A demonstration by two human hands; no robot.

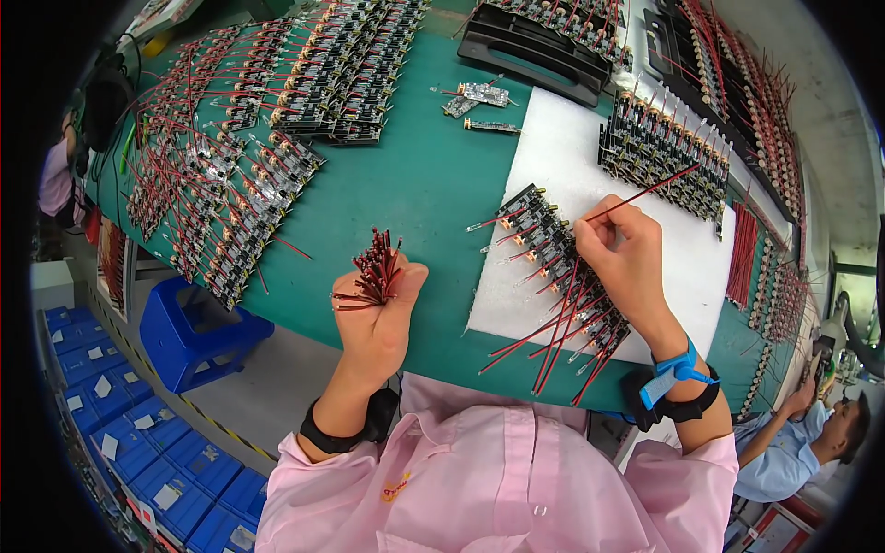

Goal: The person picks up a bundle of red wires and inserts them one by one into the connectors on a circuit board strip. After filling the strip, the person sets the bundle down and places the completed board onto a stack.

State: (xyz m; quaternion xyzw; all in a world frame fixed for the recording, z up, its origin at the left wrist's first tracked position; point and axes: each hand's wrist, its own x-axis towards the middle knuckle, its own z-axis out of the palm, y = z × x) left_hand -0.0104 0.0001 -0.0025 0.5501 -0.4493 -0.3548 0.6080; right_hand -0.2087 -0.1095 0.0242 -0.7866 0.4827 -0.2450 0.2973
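Observation:
My left hand (373, 332) is closed round a thick bundle of red-and-black wires (376, 272), their cut ends fanning out above the thumb. Between thumb and fingertips, my right hand (627, 253) pinches a single red-and-black wire (650, 192) that slants up to the right. That hand is over a panel of small black circuit boards (537, 226) lying on a white foam sheet (502, 304). Several wires (553, 343) trail from the panel's near part toward me. Whether the pinched wire touches a board is hidden by my fingers.
Another board stack (668, 152) lies on the foam's far right. Wired panels (341, 74) cover the green table's (396, 184) left side. Loose boards (484, 94) lie near a black tray (535, 55). A blue stool (189, 336) stands left; a co-worker (802, 442) is at right.

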